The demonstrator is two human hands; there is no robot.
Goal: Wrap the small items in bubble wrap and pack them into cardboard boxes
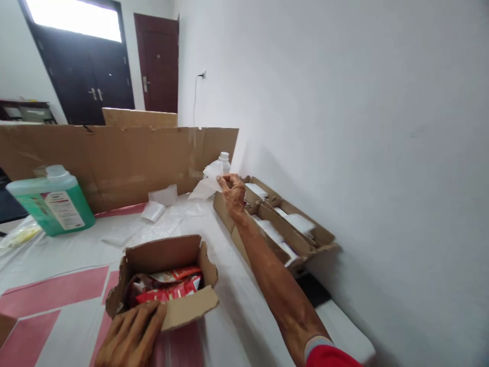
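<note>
My right hand [233, 191] reaches far out over the table, thumb and fingers pinched on a thin, whitish see-through plastic bag [206, 187]. Behind that bag stands a white capped bottle [224, 162], partly covered. Close to me, my left hand [132, 334] has its fingers over the near rim of a small open cardboard box [164, 251] and grips it. Red and brown shiny packets [170, 293] lie inside this box. Just right of my right hand is a divided cardboard tray [282, 224] with white packs in its compartments; my forearm hides part of it.
Clear plastic pieces [158, 209] lie loose on the white-and-pink table cover [69, 290]. A jug of green liquid [57, 204] stands at the left. An upright cardboard panel [126, 163] lines the far edge, and a white wall [362, 127] bounds the right.
</note>
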